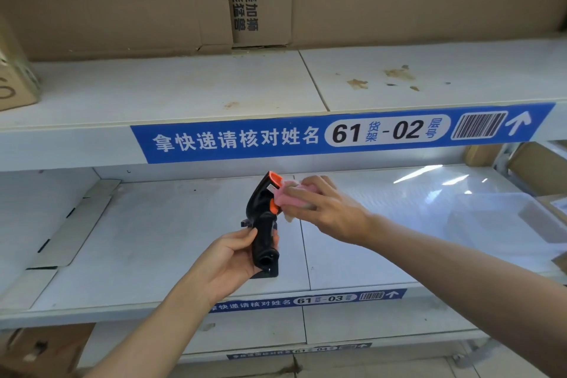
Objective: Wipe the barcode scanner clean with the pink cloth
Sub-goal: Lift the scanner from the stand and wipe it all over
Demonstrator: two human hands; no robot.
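The barcode scanner [260, 215] is black with orange trim and is held upright above the middle shelf. My left hand [230, 261] grips its handle from the left, near the bottom end. The pink cloth [290, 198] is bunched under the fingers of my right hand [325, 209] and pressed against the right side of the scanner's head, beside the orange trigger. Most of the cloth is hidden by my fingers.
A white shelf [153, 248] lies below the hands, with a flat grey card [73, 224] at its left and a clear plastic tray [506, 218] at its right. The shelf above [184, 95] carries cardboard boxes [122, 3] at the back. A black stand [270, 273] sits under the scanner.
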